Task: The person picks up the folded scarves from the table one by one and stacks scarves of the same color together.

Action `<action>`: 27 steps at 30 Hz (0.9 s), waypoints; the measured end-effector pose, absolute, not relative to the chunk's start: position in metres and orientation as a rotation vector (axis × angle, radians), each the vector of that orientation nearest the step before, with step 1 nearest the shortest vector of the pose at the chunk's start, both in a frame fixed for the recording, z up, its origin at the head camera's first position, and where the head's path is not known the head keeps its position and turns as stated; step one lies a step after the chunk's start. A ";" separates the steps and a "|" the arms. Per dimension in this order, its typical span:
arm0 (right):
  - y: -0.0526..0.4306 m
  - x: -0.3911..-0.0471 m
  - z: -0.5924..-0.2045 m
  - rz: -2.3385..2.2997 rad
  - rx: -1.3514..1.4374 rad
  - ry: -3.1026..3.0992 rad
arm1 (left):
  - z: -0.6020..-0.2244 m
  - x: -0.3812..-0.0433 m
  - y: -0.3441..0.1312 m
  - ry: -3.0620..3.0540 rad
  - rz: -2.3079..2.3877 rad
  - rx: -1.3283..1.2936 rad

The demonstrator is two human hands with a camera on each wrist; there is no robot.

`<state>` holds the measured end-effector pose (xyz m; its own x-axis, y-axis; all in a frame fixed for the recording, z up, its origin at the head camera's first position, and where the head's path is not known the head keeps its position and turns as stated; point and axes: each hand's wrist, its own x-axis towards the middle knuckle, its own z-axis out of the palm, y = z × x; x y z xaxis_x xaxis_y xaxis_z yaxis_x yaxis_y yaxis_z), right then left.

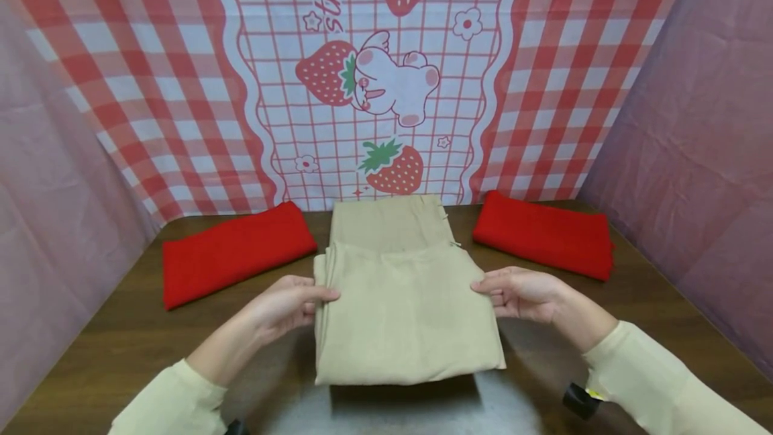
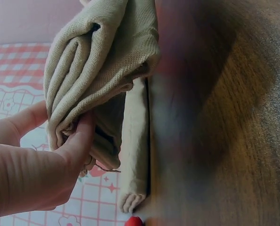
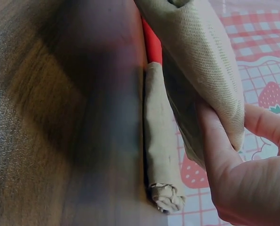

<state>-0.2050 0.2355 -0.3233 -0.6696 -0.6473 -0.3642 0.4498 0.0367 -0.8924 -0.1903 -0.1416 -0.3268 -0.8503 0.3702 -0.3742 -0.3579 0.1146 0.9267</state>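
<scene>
A folded beige cloth [image 1: 410, 314] hangs above the table between both hands, its layers showing at the left edge. My left hand [image 1: 290, 307] pinches that left edge, thumb on one face and fingers on the other; the left wrist view shows the stacked folds [image 2: 78, 70] in this grip. At the opposite edge my right hand [image 1: 522, 294] pinches the cloth between thumb and fingers, also seen in the right wrist view. Behind it, a second folded beige cloth [image 1: 389, 220] lies flat on the table, partly hidden by the held one.
A folded red cloth [image 1: 238, 254] lies at the left of the wooden table [image 1: 121, 348], and another red cloth [image 1: 546, 233] at the right. A strawberry-print checked curtain [image 1: 386, 86] hangs behind the table; pink drapes [image 1: 694, 119] flank it.
</scene>
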 end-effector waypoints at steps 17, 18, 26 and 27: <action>0.236 -0.204 -0.332 -1.754 -0.185 1.499 | -0.335 -0.190 -0.144 1.830 1.802 0.039; 0.236 -0.204 -0.333 -1.755 -0.187 1.501 | -0.335 -0.190 -0.145 1.826 1.804 0.046; 0.235 -0.203 -0.339 -1.756 -0.199 1.517 | -0.340 -0.191 -0.145 1.817 1.796 0.036; 0.235 -0.203 -0.339 -1.757 -0.200 1.515 | -0.340 -0.191 -0.145 1.816 1.792 0.032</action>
<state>-0.2034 0.2352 -0.3392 -0.6748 -0.6422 -0.3635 0.4537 0.0273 -0.8907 -0.1910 -0.1452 -0.3403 -0.8309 0.4066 -0.3798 -0.3744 0.0964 0.9222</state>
